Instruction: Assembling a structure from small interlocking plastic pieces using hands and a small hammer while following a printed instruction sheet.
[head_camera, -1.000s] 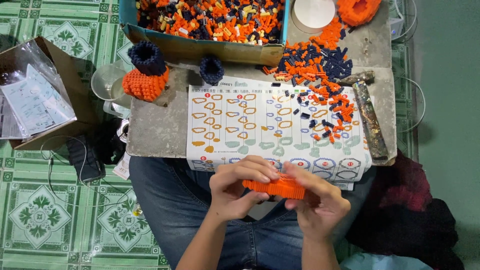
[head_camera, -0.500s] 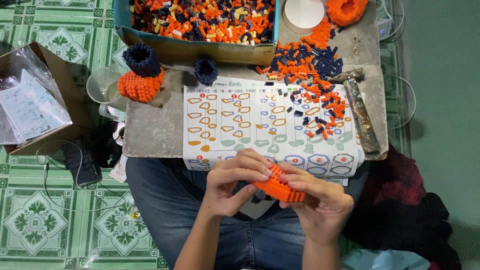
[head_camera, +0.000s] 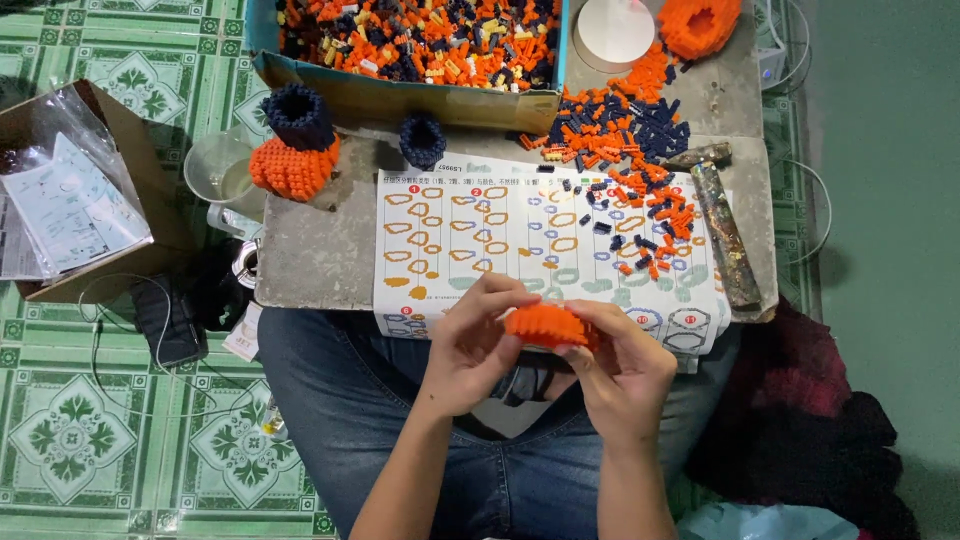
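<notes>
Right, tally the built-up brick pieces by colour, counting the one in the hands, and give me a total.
Orange only: 2, the orange piece gripped by the left hand and right hand, and the orange ring.
Navy only: 1, the navy ring.
Navy on orange: 1, the two-colour piece.
Total: 4

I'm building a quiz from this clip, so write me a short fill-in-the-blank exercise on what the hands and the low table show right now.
1. Both the left hand and the right hand grip a small brick piece coloured ____.
2. The printed instruction sheet lies on the table, and the loose bricks scattered at its right end are orange and dark ____.
3. The hammer lies near the table's ____ edge.

Missing words: orange; blue; right
</notes>
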